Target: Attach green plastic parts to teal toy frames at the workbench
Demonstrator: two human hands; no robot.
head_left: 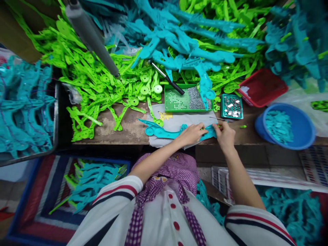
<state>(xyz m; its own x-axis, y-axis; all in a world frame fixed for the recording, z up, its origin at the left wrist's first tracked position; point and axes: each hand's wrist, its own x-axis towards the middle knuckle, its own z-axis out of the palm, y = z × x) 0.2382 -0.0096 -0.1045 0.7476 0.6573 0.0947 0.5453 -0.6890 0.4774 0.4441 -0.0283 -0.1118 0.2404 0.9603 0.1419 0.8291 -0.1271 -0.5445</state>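
Observation:
A long turquoise plastic part (pixel 166 134) lies on a grey cloth (pixel 176 119) at the bench's front edge. My left hand (pixel 192 134) is closed over its right half, with a bit of bright green plastic showing by the fingertips. At the part's right end, my right hand (pixel 226 135) pinches with thumb and fingers; anything small between them is hidden. Just behind the hands stands a green tray (pixel 167 108) of small metal pieces. To its right is a smaller green tray (pixel 241 117) of shiny round metal discs. Thin metal tweezers (pixel 222 119) seem to lie near my right hand.
Heaps of green plastic parts (pixel 102 82) and turquoise parts (pixel 176 44) cover the back. A black-handled tool (pixel 176 87) rests across the tray. A grey hanging tool (pixel 94 41) comes down at left. A red tray (pixel 263 87) and blue bucket (pixel 309 133) stand right; crates flank my lap.

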